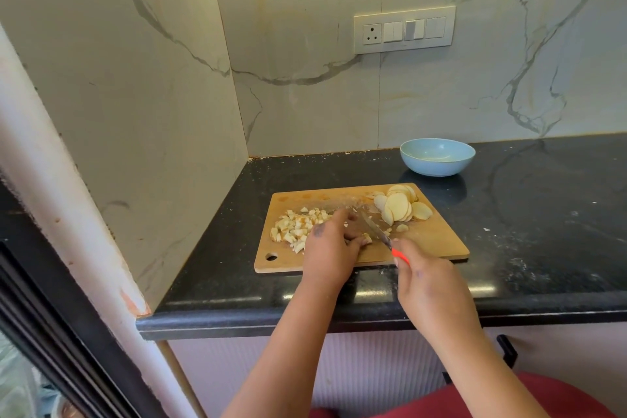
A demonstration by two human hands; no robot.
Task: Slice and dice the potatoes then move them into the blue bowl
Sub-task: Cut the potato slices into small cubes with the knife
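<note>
A wooden cutting board point(431, 241) lies on the black counter. A heap of diced potato point(295, 226) covers its left part, and a stack of round potato slices point(400, 205) sits at its far right corner. My left hand point(330, 244) rests on the board and pinches a small potato piece point(366, 238) under its fingertips. My right hand point(422, 285) grips the orange handle of a knife point(375, 229), whose blade lies across the board right next to that piece. The blue bowl point(437, 156) stands behind the board; I see no potato in it.
The black counter point(543, 231) runs to the right, speckled with crumbs. Marble walls close off the left side and the back, with a switch panel point(403, 29) on the back wall. A white pipe point(61, 187) slants down at the left.
</note>
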